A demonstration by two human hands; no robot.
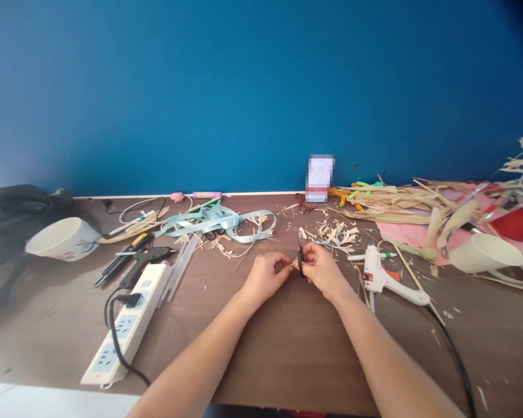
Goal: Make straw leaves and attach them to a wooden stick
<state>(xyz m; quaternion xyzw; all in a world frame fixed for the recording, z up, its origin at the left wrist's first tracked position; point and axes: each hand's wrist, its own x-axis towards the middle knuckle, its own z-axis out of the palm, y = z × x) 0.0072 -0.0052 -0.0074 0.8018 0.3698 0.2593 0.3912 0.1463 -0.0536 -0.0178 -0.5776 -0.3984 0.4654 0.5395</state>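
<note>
Over the middle of the table, my right hand [325,271] is closed round a small pair of dark scissors [300,258], blades pointing away from me. Close beside it on the left, my left hand [265,277] is closed in a pinch. A tiny pale bit sticks out between its fingertips, up against the scissors; it is too small to name. Just beyond my hands lie pale dry-fibre scraps [342,235]. A light blue ribbon [218,219] lies in loose loops farther left.
Left are a power strip [131,322], black glue gun [146,261], clear glue sticks [178,270] and white bowl [63,241]. Right are a white glue gun [387,278] with trailing cable, dry fibre strips [392,203] and a white cup [483,253]. A blue wall [244,104] rises behind.
</note>
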